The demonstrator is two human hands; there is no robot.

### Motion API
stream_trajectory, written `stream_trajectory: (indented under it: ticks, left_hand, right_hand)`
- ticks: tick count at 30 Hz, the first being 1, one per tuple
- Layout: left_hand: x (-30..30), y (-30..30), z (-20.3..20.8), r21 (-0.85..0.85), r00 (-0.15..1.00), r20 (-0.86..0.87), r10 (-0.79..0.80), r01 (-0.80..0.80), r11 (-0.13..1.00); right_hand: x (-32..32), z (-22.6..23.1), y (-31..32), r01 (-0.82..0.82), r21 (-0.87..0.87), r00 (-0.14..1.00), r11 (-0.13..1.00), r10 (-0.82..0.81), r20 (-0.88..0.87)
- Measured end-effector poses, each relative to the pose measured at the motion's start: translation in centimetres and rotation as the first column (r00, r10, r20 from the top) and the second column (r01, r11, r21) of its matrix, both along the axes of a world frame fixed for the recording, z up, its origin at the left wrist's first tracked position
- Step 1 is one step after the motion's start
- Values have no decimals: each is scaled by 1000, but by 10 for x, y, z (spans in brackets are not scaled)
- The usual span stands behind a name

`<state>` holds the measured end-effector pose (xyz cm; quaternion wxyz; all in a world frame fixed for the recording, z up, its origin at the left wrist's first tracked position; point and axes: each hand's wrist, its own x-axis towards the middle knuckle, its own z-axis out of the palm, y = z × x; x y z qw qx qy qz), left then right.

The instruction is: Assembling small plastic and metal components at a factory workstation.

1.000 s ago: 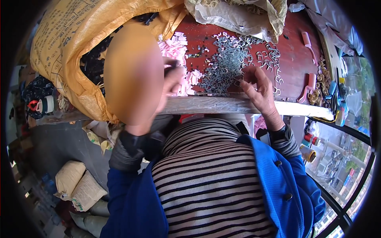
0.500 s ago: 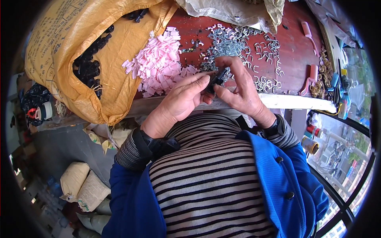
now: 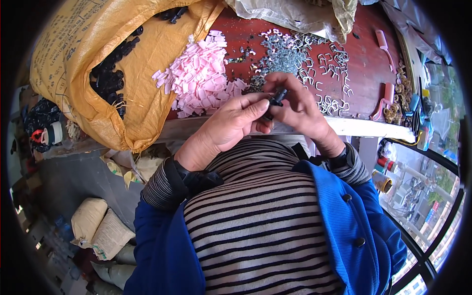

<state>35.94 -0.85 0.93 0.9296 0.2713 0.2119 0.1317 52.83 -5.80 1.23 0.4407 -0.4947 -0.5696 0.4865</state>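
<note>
Both hands meet over the near edge of a red tabletop (image 3: 364, 64). Between them is a small black plastic part (image 3: 279, 96), short and tube-like. My left hand (image 3: 231, 120) is closed on it, thumb pressing along its lower end. Against its other side rest the thumb and fingers of my right hand (image 3: 305, 108), also closed around it. The fingers hide much of the part, so I cannot tell its full shape. Just beyond the hands lie a heap of small grey metal pieces (image 3: 281, 58) and many bent metal hooks (image 3: 334, 64).
A pile of pink plastic pieces (image 3: 199, 73) lies left of the hands. Farther left an orange woven sack (image 3: 142, 83) gapes around black plastic parts (image 3: 107, 81). Pink-handled tools (image 3: 388, 93) and brass-coloured pieces (image 3: 404, 93) sit at the right. A pale sheet (image 3: 295, 14) covers the back.
The black part has tilted more upright between my fingers. My right hand's fingers have curled in closer around it, and my left thumb has shifted slightly right.
</note>
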Motion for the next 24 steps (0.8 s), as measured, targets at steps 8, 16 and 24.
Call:
stream_trajectory:
  ticks: [8,16,24]
  left_hand:
    - [-51,21,-12,70,936,-82,341,-336,939]
    - [-124,40,-13,76,775,-71,628,-623,778]
    - [-105,34,-15,21,784,-65,617,-617,787]
  right_hand:
    - [61,4,-14,146,162,689,976,-218,691]
    - [61,-15,-14,19,168,475,986,-157,866]
    - [63,-20,-13,87,166,658,982,-182,731]
